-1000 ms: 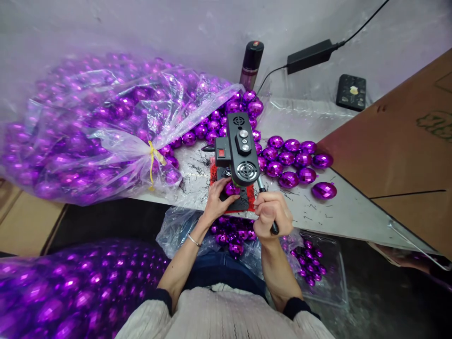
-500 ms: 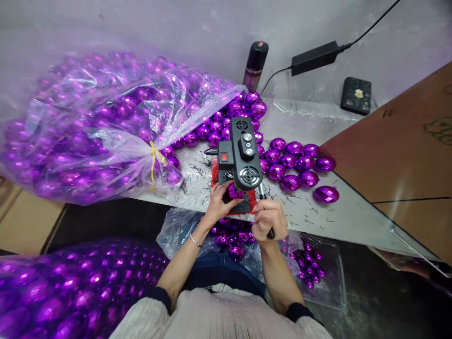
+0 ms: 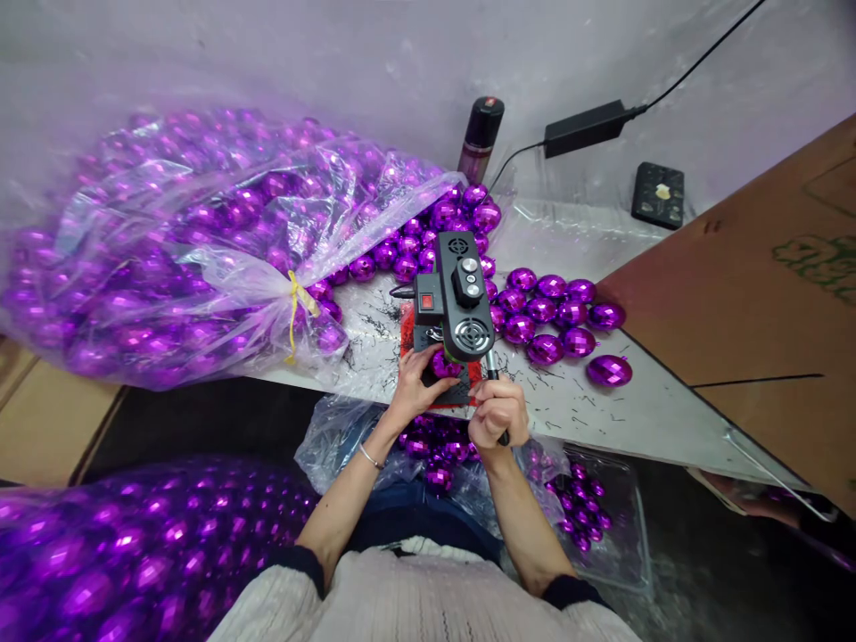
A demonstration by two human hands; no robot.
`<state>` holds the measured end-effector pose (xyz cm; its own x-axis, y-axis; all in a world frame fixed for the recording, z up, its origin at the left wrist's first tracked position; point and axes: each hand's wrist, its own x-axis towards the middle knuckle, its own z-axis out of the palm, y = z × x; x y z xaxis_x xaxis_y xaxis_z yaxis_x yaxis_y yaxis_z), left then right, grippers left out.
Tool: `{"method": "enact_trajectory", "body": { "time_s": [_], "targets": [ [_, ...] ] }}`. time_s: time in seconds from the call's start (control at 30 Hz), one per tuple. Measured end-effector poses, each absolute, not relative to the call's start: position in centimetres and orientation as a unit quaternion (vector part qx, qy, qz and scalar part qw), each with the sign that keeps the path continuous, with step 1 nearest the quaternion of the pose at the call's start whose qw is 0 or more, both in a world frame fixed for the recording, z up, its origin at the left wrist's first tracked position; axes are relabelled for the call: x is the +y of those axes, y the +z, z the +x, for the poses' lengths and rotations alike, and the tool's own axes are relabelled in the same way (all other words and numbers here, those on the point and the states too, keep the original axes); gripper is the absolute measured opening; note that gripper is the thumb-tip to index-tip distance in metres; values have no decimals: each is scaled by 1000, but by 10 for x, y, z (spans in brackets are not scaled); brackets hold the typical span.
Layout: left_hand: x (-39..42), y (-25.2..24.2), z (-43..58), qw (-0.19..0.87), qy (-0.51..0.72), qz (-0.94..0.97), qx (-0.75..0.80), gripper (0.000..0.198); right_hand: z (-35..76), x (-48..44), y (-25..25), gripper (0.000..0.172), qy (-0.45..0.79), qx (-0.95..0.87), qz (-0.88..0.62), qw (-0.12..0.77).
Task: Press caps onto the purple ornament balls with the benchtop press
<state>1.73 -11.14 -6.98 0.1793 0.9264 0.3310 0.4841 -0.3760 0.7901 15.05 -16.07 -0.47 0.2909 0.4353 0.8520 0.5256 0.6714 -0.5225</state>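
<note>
A black hand-lever press [image 3: 468,290] with a red switch stands on a red and black base at the table's front. Under its head sits a shiny purple faceted bauble [image 3: 443,364]. My left hand [image 3: 418,382] pinches that bauble between thumb and fingers. Wrapped around the black-gripped lever [image 3: 493,364] at the press's right is my right hand [image 3: 499,412]. Loose purple baubles [image 3: 545,348] lie on the table to the right, and more are heaped behind the press. The underside of the press head and the bauble's top are hidden.
A big tied clear bag of baubles [image 3: 220,259] covers the table's left. At the back stand a spray can [image 3: 480,138], a power adapter [image 3: 585,129] and a dark box-shaped object [image 3: 659,194]. A cardboard box [image 3: 755,294] closes off the right. Baubles also fill a clear tub [image 3: 632,535] below.
My right hand has shifted slightly left and down with the lever. My left hand stays on the bauble. The whole view has turned slightly.
</note>
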Motion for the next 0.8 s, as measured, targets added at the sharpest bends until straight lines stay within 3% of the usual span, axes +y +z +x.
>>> {"method": "enact_trajectory", "body": {
  "time_s": [0.4, 0.5, 0.67, 0.8],
  "targets": [
    [-104, -69, 15, 284, 416, 718, 481, 61, 151, -156, -22, 39, -41, -610, -403, 681],
    [-101, -70, 17, 279, 422, 719, 476, 63, 149, -156, 2, 41, -33, -563, -422, 710],
    [-113, -67, 14, 256, 443, 723, 464, 62, 150, -159, 61, 38, 5, -561, -481, 674],
    [-161, -74, 1, 193, 442, 782, 394, 67, 152, -165, 65, 27, -2, -616, -447, 648]
  ]
}}
